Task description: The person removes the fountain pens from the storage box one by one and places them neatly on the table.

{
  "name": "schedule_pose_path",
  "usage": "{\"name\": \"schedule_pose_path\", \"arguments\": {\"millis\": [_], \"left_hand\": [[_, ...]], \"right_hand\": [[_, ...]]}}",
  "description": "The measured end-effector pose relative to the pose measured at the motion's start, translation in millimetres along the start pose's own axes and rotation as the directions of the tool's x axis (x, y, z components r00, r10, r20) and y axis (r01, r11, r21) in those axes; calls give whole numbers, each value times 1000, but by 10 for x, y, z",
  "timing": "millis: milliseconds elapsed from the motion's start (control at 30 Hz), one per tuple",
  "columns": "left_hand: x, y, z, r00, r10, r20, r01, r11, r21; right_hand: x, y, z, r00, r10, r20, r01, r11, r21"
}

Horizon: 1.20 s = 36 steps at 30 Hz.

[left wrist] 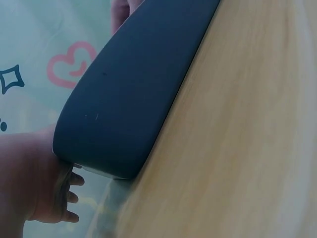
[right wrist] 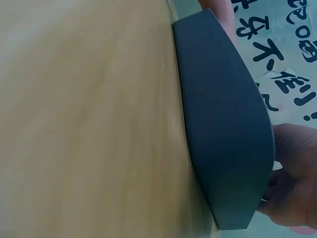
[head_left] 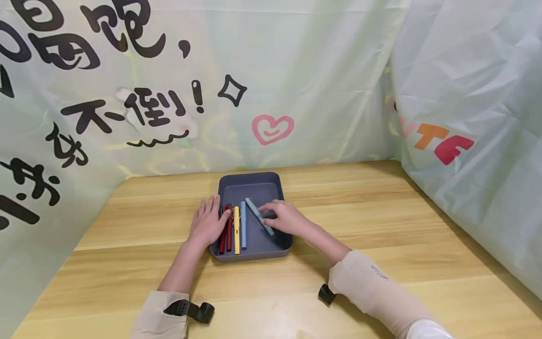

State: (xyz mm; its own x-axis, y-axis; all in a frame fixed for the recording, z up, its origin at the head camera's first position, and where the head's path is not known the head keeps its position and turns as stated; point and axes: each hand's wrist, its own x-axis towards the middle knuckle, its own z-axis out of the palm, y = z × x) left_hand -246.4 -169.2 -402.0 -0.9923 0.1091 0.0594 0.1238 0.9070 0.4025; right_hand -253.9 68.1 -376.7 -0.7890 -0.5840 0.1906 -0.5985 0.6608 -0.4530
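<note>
Lettered cloth [head_left: 330, 70] behind and at both sides. Wooden table [head_left: 381, 212] before me. Dark tray [head_left: 250, 190] flat on it, pens inside. My left hand [head_left: 206, 225] lies open at the tray's left side, fingers straight, thumb reaching over two red pens [head_left: 229, 238]. My right hand [head_left: 285, 219] comes over the right rim, fingers bent, thumb and forefinger at the green pen [head_left: 256, 213]; pinched or merely touched, cannot tell. That pen slants. Yellow pen [head_left: 236, 233] and blue pen [head_left: 243, 226] lie lengthwise between it and the reds.
</note>
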Motion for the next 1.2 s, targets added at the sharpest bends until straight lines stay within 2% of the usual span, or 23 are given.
{"name": "schedule_pose_path", "arguments": {"millis": [300,500,833,933,1000,1033,1100,1133,1200], "left_hand": [[-8,26,12,1000,-15,-2,15,1000,-24],[6,17,6,1000,-22,-5,22,999,-30],[5,17,16,999,-36,7,36,999,-35],[5,15,15,999,-36,5,36,999,-36],[5,13,10,999,-36,4,36,999,-38],[4,13,8,999,-37,4,37,999,-40],[2,15,5,999,-37,4,38,998,-44],[2,17,3,999,-37,3,37,998,-45],[0,19,3,999,-37,5,37,998,-48]], "right_hand": [[143,-29,93,997,-9,82,18,994,-108],[193,-77,130,995,42,93,-28,989,-143],[218,-214,146,978,202,54,-199,978,-55],[226,-212,141,968,241,71,-240,971,-14],[229,-198,140,960,260,105,-266,963,49],[227,-188,140,956,265,126,-278,956,96],[218,-169,141,944,277,181,-314,922,227],[212,-161,141,937,280,209,-334,894,299],[196,-147,133,922,283,265,-376,818,435]]}}
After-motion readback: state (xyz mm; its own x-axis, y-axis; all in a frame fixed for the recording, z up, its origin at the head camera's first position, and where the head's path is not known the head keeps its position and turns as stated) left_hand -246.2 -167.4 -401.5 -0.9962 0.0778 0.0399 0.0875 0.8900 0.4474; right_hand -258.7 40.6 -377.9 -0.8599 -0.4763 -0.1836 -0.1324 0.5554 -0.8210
